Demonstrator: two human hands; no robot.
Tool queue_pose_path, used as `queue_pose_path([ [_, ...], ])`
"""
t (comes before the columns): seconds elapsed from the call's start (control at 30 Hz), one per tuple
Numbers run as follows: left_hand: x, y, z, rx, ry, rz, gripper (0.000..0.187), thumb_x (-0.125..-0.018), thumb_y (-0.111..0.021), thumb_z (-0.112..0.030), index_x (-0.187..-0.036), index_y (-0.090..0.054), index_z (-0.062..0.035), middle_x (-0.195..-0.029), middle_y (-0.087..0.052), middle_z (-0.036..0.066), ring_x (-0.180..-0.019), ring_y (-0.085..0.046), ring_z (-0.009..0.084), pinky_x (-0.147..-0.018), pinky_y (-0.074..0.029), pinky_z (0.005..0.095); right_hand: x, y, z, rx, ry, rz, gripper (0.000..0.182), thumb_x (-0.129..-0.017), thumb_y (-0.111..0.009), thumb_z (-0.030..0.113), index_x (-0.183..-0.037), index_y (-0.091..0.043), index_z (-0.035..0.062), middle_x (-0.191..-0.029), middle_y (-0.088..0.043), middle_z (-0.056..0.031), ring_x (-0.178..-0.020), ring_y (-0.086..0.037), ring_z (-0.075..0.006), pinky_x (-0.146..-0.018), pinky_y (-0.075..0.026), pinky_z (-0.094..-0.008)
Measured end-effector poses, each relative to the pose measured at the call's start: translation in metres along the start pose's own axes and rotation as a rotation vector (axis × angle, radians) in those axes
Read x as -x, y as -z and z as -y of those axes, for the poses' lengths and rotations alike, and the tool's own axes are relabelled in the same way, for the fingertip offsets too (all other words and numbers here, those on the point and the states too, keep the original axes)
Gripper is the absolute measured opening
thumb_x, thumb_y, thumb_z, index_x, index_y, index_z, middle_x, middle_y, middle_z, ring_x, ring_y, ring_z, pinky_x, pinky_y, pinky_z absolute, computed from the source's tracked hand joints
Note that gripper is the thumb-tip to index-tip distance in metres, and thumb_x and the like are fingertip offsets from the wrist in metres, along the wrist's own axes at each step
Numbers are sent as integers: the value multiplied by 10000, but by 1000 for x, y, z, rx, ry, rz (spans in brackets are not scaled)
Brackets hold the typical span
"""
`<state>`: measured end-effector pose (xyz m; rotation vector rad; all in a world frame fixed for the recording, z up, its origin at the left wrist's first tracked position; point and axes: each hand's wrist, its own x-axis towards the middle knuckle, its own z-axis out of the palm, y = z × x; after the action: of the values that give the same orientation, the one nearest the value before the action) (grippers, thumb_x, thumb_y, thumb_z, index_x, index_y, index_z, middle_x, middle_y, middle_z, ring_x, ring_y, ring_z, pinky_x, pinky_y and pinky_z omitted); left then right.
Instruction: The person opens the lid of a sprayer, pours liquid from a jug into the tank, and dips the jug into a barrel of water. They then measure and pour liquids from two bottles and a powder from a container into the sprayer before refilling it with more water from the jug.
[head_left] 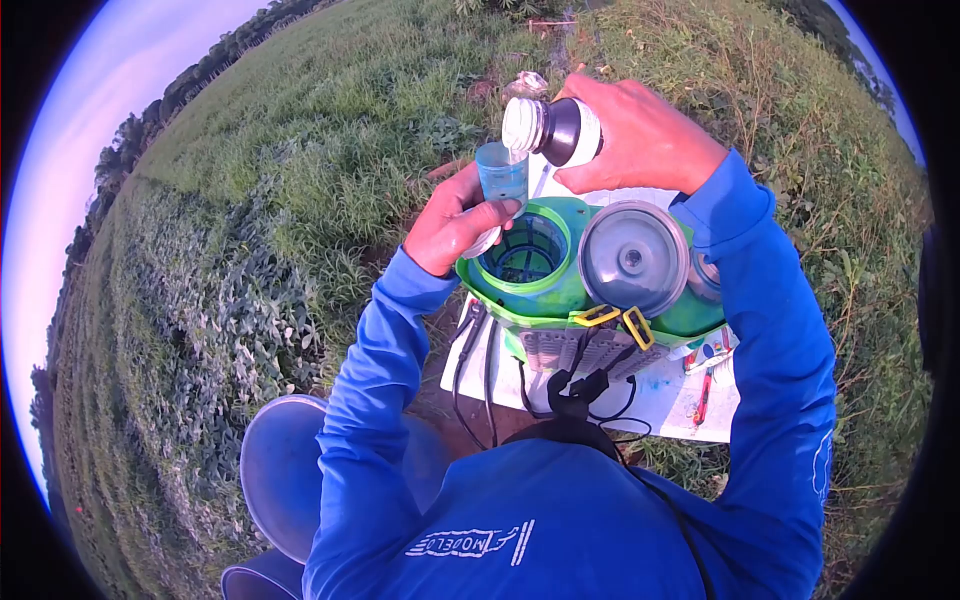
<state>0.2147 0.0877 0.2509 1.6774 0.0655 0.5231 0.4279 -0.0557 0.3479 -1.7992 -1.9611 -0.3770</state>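
Observation:
My left hand (pixel 452 222) is closed around a translucent blue measuring cup (pixel 502 176), held upright above the open mouth of a green backpack sprayer tank (pixel 555 300). A white round piece, perhaps a cap, shows under my left fingers. My right hand (pixel 645 135) grips a dark bottle (pixel 572 132) with a white neck and label, tipped left over the cup. A thin whitish stream seems to run from the bottle's mouth into the cup. Inside the tank opening sits a dark strainer basket (pixel 522 252). A round grey lid (pixel 632 258) lies on the tank's right side.
The sprayer stands on a white table (pixel 665 400), its black straps and yellow buckles (pixel 637 327) facing me. A red pen-like tool (pixel 703 398) lies at the table's right. Blue drums (pixel 280 480) stand at my lower left. Grass and crop plants surround the table.

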Motion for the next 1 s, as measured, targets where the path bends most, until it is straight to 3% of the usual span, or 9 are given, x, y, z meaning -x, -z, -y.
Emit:
queue_pose_path([
  [0.2,2,-7,0,12,-10,-40,353,-904,-629,-185,-1207,-592,-6,-969,-635,38,-843,-592,120,-762,-471,270,9,-1,-1,-46,-83,30,764,-652,-811,431,-1195,-591,-59,-999,-692,-278,-930,-689,-432,-815,-540,-486],
  [0.33,5,-7,-1,14,4,-22,463,-912,-649,-182,-1337,-566,-19,-1022,-630,14,-853,-573,100,-738,-470,263,14,2,1,-64,-109,55,792,-656,-812,435,-1226,-580,-63,-1036,-685,-286,-965,-680,-436,-844,-534,-483],
  [0.43,8,-9,0,30,4,-41,475,-907,-651,-174,-1345,-562,-13,-1025,-630,19,-852,-573,103,-741,-470,264,19,3,0,-98,-78,32,693,-667,-835,409,-1109,-560,-50,-983,-656,-297,-932,-647,-476,-810,-501,-508],
  [0.53,12,-8,1,44,1,-66,482,-906,-648,-163,-1353,-555,-7,-1029,-631,24,-851,-572,107,-753,-472,267,27,-6,-8,-55,0,-104,687,-671,-847,405,-1108,-562,-42,-979,-667,-280,-920,-651,-468,-805,-503,-498],
  [0.6,17,-6,-2,39,-4,-84,483,-906,-647,-157,-1353,-553,-1,-1032,-632,26,-850,-570,107,-768,-472,270,32,5,-5,-130,-66,-21,679,-674,-859,388,-1116,-564,-35,-978,-671,-257,-902,-657,-438,-811,-509,-471],
  [0.73,25,-1,-14,-146,-112,-150,467,-902,-676,-197,-1313,-571,-1,-1055,-669,62,-913,-621,147,-812,-505,327,52,15,-1,-248,-89,-7,646,-688,-879,344,-1132,-572,-11,-979,-682,-188,-879,-670,-325,-840,-516,-405],
  [0.83,31,20,-27,-576,-18,-94,411,-929,-653,-134,-1301,-567,18,-1103,-674,61,-993,-626,154,-910,-488,327,76,36,11,-406,-154,51,746,-669,-890,418,-1173,-592,-45,-1069,-703,-243,-980,-690,-395,-883,-525,-441],
  [0.97,28,19,-34,-1049,-84,-146,467,-819,-734,-230,-1226,-601,-45,-940,-725,213,-910,-722,394,-770,-566,445,123,38,17,-724,-169,-68,664,-673,-924,308,-1172,-606,5,-1038,-704,-117,-969,-676,-195,-889,-516,-357],
  [1.0,28,19,-34,-1146,-113,-125,496,-778,-736,-234,-1221,-595,-61,-991,-720,223,-936,-696,441,-764,-571,486,134,45,25,-857,-261,-27,691,-652,-928,256,-1208,-603,7,-1068,-698,-93,-998,-653,-162,-907,-508,-338],
])
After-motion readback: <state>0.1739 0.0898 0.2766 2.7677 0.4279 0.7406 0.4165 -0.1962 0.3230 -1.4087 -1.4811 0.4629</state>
